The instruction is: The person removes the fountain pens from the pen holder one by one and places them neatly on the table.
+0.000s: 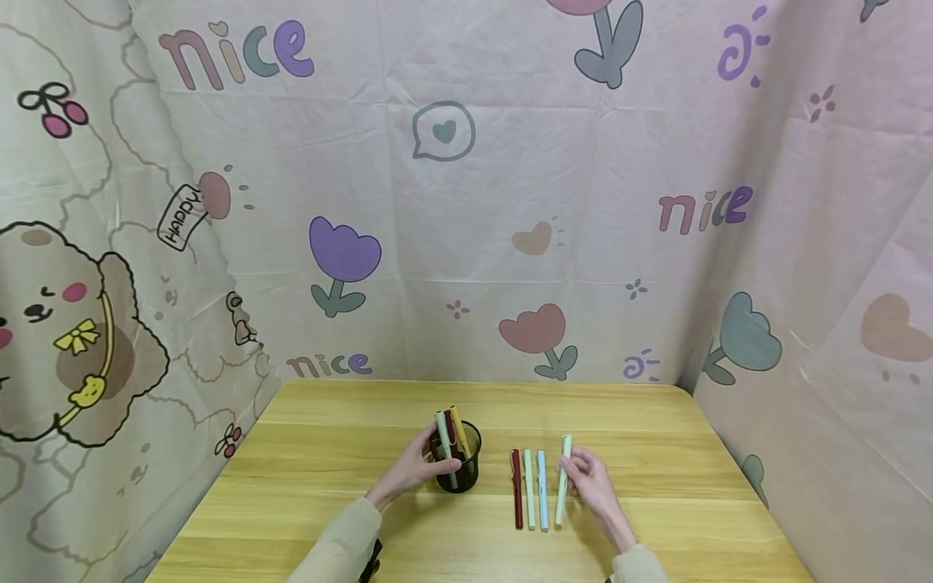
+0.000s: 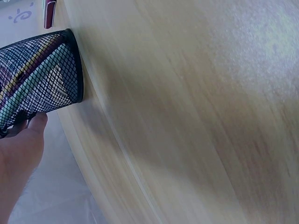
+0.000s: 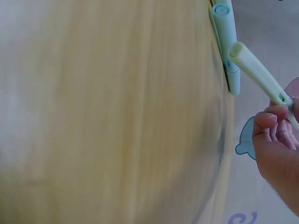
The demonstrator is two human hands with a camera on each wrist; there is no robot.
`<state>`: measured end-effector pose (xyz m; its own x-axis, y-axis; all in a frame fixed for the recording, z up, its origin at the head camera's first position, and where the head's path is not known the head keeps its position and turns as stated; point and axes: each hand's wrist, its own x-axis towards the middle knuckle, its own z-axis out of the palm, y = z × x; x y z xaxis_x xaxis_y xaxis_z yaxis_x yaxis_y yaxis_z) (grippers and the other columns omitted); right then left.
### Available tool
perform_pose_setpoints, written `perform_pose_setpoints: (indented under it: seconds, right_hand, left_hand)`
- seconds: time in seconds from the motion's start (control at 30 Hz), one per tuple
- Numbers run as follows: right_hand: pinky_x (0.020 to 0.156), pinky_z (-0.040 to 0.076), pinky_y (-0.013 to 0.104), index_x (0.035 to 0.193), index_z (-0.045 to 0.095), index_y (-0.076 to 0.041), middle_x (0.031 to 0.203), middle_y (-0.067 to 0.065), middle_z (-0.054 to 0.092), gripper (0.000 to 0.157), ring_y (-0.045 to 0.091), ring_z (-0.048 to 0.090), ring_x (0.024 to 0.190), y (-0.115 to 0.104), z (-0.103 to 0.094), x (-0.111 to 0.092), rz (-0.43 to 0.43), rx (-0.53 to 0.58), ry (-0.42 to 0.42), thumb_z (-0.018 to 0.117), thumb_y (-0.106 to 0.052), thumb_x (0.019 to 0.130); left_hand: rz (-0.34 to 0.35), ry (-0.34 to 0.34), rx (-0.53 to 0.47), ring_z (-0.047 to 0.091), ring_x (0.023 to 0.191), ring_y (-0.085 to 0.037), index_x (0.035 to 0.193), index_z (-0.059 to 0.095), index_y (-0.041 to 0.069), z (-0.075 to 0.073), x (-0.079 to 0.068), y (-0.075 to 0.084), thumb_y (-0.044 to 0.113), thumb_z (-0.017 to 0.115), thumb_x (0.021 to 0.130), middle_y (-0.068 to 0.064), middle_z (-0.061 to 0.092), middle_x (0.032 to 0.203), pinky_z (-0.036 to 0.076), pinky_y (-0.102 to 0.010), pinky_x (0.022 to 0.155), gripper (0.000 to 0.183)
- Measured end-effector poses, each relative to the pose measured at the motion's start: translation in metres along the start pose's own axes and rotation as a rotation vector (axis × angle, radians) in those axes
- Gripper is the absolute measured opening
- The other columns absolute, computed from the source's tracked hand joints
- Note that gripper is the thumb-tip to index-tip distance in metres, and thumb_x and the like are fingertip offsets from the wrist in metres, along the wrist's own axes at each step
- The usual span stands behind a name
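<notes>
My left hand [image 1: 417,468] grips a black mesh pen holder [image 1: 470,478] from its left side, thumb across the front. Inside it lean a pale green pen [image 1: 441,429], a dark red pen [image 1: 449,421] and a yellow pen [image 1: 458,425]. In the left wrist view the mesh holder [image 2: 70,88] stands on the table with the pens showing through. My right hand [image 1: 592,483] pinches another pale green pen [image 1: 562,498] between thumb and fingers. The right wrist view shows that pen [image 3: 257,70] tilted, its end overlapping a light blue pen.
Left of my right hand, a dark red pen [image 1: 518,490], a pale green pen [image 1: 530,490] and a light blue pen [image 1: 543,490] lie side by side on the wooden table [image 1: 291,453]. A printed curtain [image 1: 437,227] hangs behind the table and along both sides.
</notes>
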<state>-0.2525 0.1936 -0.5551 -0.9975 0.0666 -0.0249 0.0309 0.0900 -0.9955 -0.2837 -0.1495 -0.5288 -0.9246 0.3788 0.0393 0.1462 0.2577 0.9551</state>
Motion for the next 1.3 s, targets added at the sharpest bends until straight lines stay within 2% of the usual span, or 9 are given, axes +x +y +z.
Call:
perform_pose_setpoints:
  seconds: [0.33, 0.63, 0.97, 1.3]
  right_hand:
    - [0.052, 0.044, 0.018, 0.127, 0.051, 0.014, 0.089, 0.012, 0.069, 0.034, 0.007, 0.050, 0.061, 0.004, -0.006, 0.006, 0.035, -0.050, -0.053, 0.057, -0.006, 0.100]
    - [0.051, 0.046, 0.018, 0.109, 0.053, 0.012, 0.078, 0.002, 0.058, 0.020, 0.008, 0.053, 0.059, 0.007, -0.008, 0.011, 0.023, -0.062, -0.115, 0.060, -0.003, 0.098]
    - [0.049, 0.045, 0.017, 0.115, 0.049, 0.016, 0.072, 0.002, 0.057, 0.030, 0.008, 0.053, 0.057, 0.008, -0.010, 0.016, 0.014, -0.112, -0.189, 0.061, -0.005, 0.098]
    - [0.047, 0.043, 0.017, 0.118, 0.051, 0.016, 0.073, 0.005, 0.060, 0.032, 0.010, 0.053, 0.057, 0.007, -0.007, 0.017, 0.034, -0.193, -0.180, 0.062, -0.005, 0.097]
  left_hand:
    - [0.003, -0.003, 0.009, 0.032, 0.147, -0.051, 0.160, 0.016, -0.001, 0.000, -0.001, 0.000, 0.024, 0.078, 0.089, -0.030, 0.035, 0.157, 0.032, -0.065, 0.119, 0.097]
    - [0.000, -0.007, 0.003, 0.032, 0.147, -0.051, 0.160, 0.015, -0.001, 0.000, -0.001, 0.001, 0.024, 0.078, 0.089, -0.031, 0.035, 0.157, 0.033, -0.065, 0.118, 0.098]
    - [0.002, -0.002, 0.005, 0.031, 0.147, -0.051, 0.159, 0.015, -0.003, 0.000, 0.000, 0.000, 0.024, 0.078, 0.089, -0.031, 0.032, 0.158, 0.030, -0.064, 0.120, 0.098]
    - [0.014, -0.011, -0.004, 0.030, 0.148, -0.051, 0.159, 0.016, -0.003, -0.001, 0.000, -0.001, 0.025, 0.078, 0.089, -0.031, 0.032, 0.158, 0.028, -0.064, 0.121, 0.098]
